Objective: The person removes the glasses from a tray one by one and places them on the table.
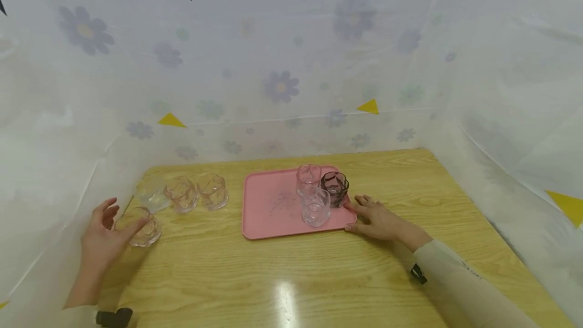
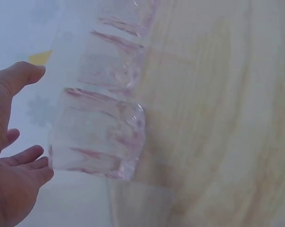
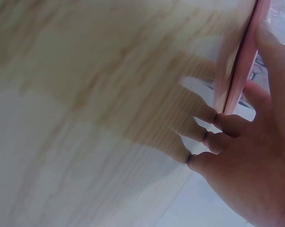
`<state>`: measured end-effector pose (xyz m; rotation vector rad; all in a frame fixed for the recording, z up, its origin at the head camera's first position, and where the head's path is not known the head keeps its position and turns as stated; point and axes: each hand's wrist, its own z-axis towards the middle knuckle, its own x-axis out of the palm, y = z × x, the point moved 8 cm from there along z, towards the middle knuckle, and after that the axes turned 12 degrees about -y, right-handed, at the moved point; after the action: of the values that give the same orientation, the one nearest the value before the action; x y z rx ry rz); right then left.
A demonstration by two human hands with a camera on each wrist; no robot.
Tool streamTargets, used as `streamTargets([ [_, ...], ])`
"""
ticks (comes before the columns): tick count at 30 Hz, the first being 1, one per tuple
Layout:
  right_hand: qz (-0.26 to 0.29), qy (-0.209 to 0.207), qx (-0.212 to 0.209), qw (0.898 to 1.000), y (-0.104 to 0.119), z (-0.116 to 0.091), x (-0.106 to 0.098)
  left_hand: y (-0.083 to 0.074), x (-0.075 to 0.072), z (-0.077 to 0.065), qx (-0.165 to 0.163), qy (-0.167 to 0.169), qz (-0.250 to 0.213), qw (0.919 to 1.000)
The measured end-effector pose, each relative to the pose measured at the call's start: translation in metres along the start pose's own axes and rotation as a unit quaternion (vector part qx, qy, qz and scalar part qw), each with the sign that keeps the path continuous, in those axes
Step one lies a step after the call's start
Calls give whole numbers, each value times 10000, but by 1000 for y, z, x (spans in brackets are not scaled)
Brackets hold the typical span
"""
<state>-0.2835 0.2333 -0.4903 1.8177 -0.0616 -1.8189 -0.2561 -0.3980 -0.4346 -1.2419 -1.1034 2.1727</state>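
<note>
My left hand (image 1: 102,234) is spread beside a pale pink glass tumbler (image 1: 148,234) on the left of the table. In the left wrist view, thumb and fingers stand apart, with the fingertips right beside the tumbler (image 2: 95,137); contact is hard to tell. My right hand (image 1: 380,220) lies at the right front corner of a pink tray (image 1: 261,221), touching its rim. In the right wrist view, several fingertips (image 3: 199,161) rest on the tabletop. Standing on the tray are a pink glass (image 1: 308,178), a dark purple glass (image 1: 334,191) and a clear glass (image 1: 316,207).
Behind the left hand's tumbler stand two pinkish glasses (image 1: 180,195) and a clear glass (image 1: 152,195) in a row. The wood-grain table (image 1: 218,277) is bordered by white flowered sheeting (image 1: 237,65) at the back and sides.
</note>
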Motion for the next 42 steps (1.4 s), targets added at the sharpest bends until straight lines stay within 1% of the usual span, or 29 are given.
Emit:
streamTargets([
  [2,24,-2,-2,10000,0,0,0,-11,1,-1,116,-126,-59,9998],
  [4,31,-5,-13,10000,-1,-1,0,-23,5,-4,245,-241,-175,9993],
  [6,41,-2,-13,10000,-1,-2,-1,-36,13,-7,421,-210,-372,9982],
  [8,37,-5,-21,10000,-1,-2,-1,-48,23,-12,643,-71,-494,9967],
  [9,34,-7,-25,10000,-1,-2,-1,-55,28,-14,787,-27,-585,9952],
  [12,42,-8,-25,10000,-2,-2,0,-73,42,-23,1109,241,-804,9903],
  [15,44,-19,-28,10000,-3,-2,0,-87,56,-32,1291,428,-960,9861],
  [19,26,-36,-36,10000,-5,-1,2,-98,73,-43,1401,806,-1139,9803],
  [25,31,-80,-92,9999,-7,0,4,-108,103,-56,1529,1324,-1601,9662],
  [29,54,-67,-103,9999,-7,1,4,-113,126,-62,1619,1580,-1712,9589],
  [32,61,-36,-83,9999,-7,2,5,-118,142,-67,1664,1708,-1662,9568],
  [35,62,-28,-74,9999,-7,2,6,-123,155,-70,1596,1833,-1703,9549],
  [38,60,-31,-68,10000,-7,3,6,-129,169,-73,1504,2010,-1831,9505],
  [40,42,-30,-69,10000,-7,3,6,-132,178,-76,1431,2172,-1903,9466],
  [42,25,-32,-68,10000,-7,3,5,-137,188,-80,1369,2365,-2012,9407],
])
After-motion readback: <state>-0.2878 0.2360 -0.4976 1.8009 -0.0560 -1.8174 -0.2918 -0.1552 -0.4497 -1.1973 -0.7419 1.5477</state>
